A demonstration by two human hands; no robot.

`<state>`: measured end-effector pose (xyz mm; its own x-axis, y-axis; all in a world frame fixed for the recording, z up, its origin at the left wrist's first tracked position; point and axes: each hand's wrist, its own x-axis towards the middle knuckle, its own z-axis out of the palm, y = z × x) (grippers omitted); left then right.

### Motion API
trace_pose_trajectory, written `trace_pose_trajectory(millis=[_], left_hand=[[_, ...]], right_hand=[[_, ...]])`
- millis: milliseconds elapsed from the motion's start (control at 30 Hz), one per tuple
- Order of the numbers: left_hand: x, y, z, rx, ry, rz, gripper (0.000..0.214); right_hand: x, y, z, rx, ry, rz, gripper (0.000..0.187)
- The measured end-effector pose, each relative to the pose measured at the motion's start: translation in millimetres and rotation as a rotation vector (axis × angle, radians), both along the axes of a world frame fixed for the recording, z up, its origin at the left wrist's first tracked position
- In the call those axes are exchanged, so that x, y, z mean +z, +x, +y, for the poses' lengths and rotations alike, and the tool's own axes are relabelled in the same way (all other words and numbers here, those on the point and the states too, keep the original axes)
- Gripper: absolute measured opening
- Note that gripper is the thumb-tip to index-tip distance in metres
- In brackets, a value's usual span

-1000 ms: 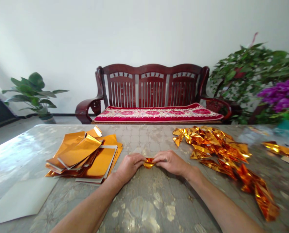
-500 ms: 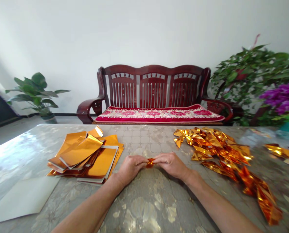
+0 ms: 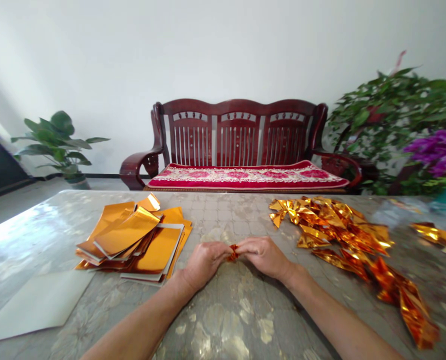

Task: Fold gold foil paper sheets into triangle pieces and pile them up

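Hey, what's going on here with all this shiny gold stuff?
A person's left hand and right hand pinch a small gold foil piece from either side, at the middle of the table. Flat gold sheets lie in a loose stack to the left, near a pale sheet. Folded, crinkled gold pieces lie heaped to the right.

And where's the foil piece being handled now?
In the head view, the foil piece is near centre, pinched between left hand and right hand, right of the gold sheets.
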<state>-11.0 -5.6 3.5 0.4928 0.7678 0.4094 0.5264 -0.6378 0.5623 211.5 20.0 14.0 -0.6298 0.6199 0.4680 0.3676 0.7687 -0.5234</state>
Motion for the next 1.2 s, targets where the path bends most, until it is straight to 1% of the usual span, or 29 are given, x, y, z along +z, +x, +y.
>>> trace_pose_trajectory(millis=[100,167,233,267,333,400,533,667,767,867,933,1033,1133,1200], left_hand=[[1.0,3,-3,0.018,-0.025,-0.009,0.02],[1.2,5,-4,0.07,-0.06,-0.046,0.018],[0.8,7,-3,0.138,-0.11,-0.095,0.017],[0.4,8,-3,0.165,-0.139,-0.12,0.019],[-0.5,10,-1,0.196,-0.192,-0.162,0.027],[-1.1,11,0,0.224,-0.211,-0.185,0.027],[0.1,12,1,0.254,-0.184,-0.117,0.016],[1.4,13,0,0.24,-0.16,-0.044,0.021],[0.5,13,1,0.248,-0.166,-0.059,0.021],[0.8,12,3,0.272,-0.195,-0.066,0.02],[3.5,12,3,0.29,-0.199,-0.01,0.019],[10.5,12,0,0.327,-0.174,0.164,0.021],[16.5,12,-3,0.364,-0.154,0.351,0.023],[17.7,11,-3,0.352,-0.143,0.394,0.022]], right_hand=[[0.3,-1,-1,-0.01,-0.003,-0.003,0.034],[-0.4,-1,-2,-0.037,-0.016,-0.004,0.033],[-1.9,-1,-2,-0.098,-0.042,0.003,0.034],[-3.0,-2,-2,-0.138,-0.058,0.008,0.036],[-5.0,-2,-1,-0.213,-0.086,0.014,0.042],[-6.0,-3,-1,-0.252,-0.104,0.007,0.044],[-2.0,-3,-1,-0.266,-0.099,-0.039,0.039],[6.3,-5,-3,-0.231,-0.098,-0.118,0.03],[10.1,-6,-6,-0.233,-0.093,-0.138,0.027],[10.5,-7,-7,-0.259,-0.04,-0.173,0.025],[9.5,-6,-7,-0.288,0.011,-0.203,0.023],[6.8,-6,-7,-0.317,0.055,-0.221,0.021],[3.3,-8,-7,-0.303,0.06,-0.213,0.019],[1.2,-9,-7,-0.276,0.055,-0.203,0.018]])
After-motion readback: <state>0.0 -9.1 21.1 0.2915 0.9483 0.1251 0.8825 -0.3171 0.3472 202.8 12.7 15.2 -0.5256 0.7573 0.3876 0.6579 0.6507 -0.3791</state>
